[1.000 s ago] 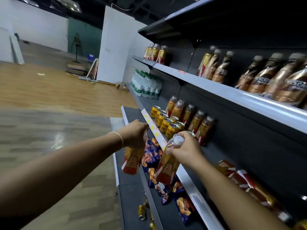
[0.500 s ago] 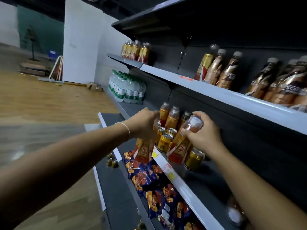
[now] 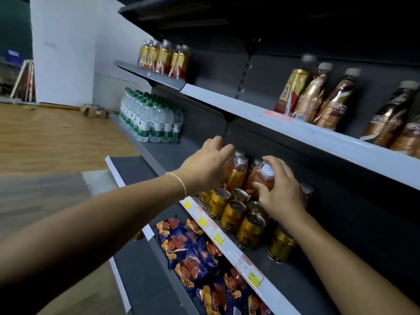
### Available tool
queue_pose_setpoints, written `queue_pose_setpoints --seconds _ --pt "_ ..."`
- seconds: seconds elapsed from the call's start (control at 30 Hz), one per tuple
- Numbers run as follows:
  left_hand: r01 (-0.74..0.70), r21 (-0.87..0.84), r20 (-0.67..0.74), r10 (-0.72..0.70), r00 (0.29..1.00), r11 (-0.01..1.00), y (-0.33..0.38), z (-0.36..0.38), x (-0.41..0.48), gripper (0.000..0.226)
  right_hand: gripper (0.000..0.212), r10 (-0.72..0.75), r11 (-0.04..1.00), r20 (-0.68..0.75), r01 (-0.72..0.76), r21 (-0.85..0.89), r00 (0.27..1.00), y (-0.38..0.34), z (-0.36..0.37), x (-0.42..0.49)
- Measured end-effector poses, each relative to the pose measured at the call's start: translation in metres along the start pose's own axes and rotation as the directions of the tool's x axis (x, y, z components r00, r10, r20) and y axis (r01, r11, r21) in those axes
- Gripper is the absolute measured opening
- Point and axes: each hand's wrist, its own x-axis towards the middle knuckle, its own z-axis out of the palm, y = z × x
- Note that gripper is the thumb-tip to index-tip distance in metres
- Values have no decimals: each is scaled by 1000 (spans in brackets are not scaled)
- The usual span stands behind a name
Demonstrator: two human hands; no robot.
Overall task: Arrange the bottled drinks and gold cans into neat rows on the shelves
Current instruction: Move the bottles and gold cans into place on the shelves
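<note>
On the middle shelf (image 3: 280,289) stand several gold cans (image 3: 234,214) in a loose cluster, with one lone can (image 3: 280,246) to the right. Behind them are orange bottled drinks (image 3: 238,176) with white caps. My left hand (image 3: 206,167) reaches over the cans and grips the top of an orange bottle (image 3: 227,168); its cap is hidden under my fingers. My right hand (image 3: 281,194) holds another orange bottle (image 3: 264,175) by its neck, tilted with its white cap toward me, just behind the cans.
The upper shelf (image 3: 295,130) carries brown coffee bottles (image 3: 329,98) and gold-red bottles (image 3: 163,57). A pack of water bottles (image 3: 152,119) stands at the far left of the middle shelf. Blue snack bags (image 3: 193,251) fill the lower shelf. Wooden floor lies left.
Both hands lifted their orange bottles from below the shelf edge up and back, past the gold cans to the bottle row. The view has moved closer to the shelf.
</note>
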Motion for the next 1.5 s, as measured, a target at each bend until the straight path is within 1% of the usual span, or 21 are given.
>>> queue_pose_setpoints --seconds 0.13,0.23,0.33,0.43,0.5,0.6,0.7,0.83,0.93,1.0,1.1,1.2,1.33,1.37,1.43,1.5 --pt "-16 7 -41 16 999 1000 -25 23 21 47 64 43 998 -12 -43 -51 999 18 23 27" --pt "5 -4 -52 -5 999 1000 -45 42 40 50 68 126 990 7 -125 -69 992 34 42 50" --pt "46 -16 -1 -46 999 999 -64 54 64 57 68 255 966 77 -250 -72 964 50 61 76" --pt "98 -58 53 -95 994 993 -80 67 87 68 57 373 928 181 -365 -77 910 69 80 97" --pt "124 -93 67 -118 991 988 -88 79 100 64 63 417 908 217 -415 -58 883 80 88 106" --pt "167 -133 104 -154 983 977 -99 101 113 57 73 433 901 163 -433 -42 886 94 97 116" --pt "191 -165 138 -169 976 968 -105 123 122 51 75 484 875 182 -477 -83 856 102 107 120" --pt "224 -199 180 -189 965 954 -115 148 132 51 79 507 861 180 -504 -65 843 109 120 113" --pt "232 -228 227 -181 957 946 -121 162 139 43 84 549 835 201 -546 -76 811 112 127 107" --pt "227 -240 245 -167 955 944 -124 171 142 36 84 557 830 178 -554 -71 811 112 128 104" --pt "215 -252 285 -140 948 944 -130 181 146 41 80 533 846 126 -526 -86 837 107 130 101" --pt "202 -267 312 -114 943 942 -137 183 153 42 75 536 838 89 -516 -179 840 102 134 100" --pt "181 -295 333 -77 940 938 -145 185 155 55 62 577 747 67 -492 -447 814 91 137 102" --pt "186 -308 340 -75 937 933 -148 185 154 57 60 579 724 53 -484 -492 813 86 138 103" --pt "190 -325 369 -61 927 926 -153 183 150 62 52 573 703 24 -477 -528 819 75 141 104" --pt "179 -348 381 -36 924 920 -159 180 145 64 50 554 690 -9 -466 -554 833 64 145 103"
